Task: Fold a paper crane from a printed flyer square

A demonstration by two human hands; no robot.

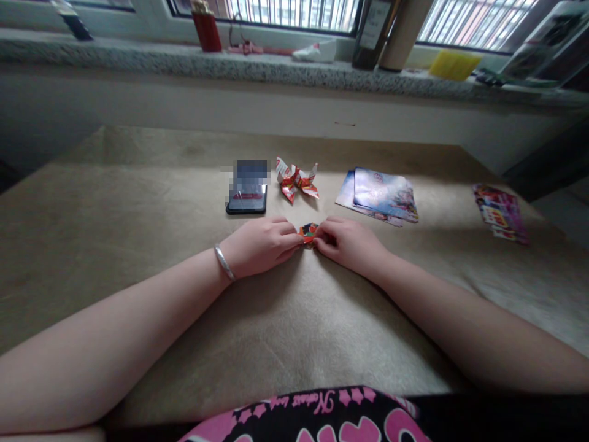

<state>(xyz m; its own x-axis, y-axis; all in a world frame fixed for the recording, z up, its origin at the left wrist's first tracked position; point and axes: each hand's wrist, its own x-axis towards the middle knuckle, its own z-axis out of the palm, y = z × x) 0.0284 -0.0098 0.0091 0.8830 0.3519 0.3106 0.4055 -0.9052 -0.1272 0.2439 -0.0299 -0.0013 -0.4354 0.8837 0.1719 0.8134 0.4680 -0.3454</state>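
A small folded piece of red and orange paper lies on the beige tablecloth between both my hands. My left hand, with a silver bracelet on its wrist, pinches the paper's left side with closed fingers. My right hand pinches its right side, fingers curled. A finished folded paper figure in red and white sits just beyond the hands.
A black phone lies left of the folded figure. A stack of printed paper sheets lies at right, and another pile of printed sheets sits near the table's right edge. The windowsill behind holds a red cup, bottles and a yellow item.
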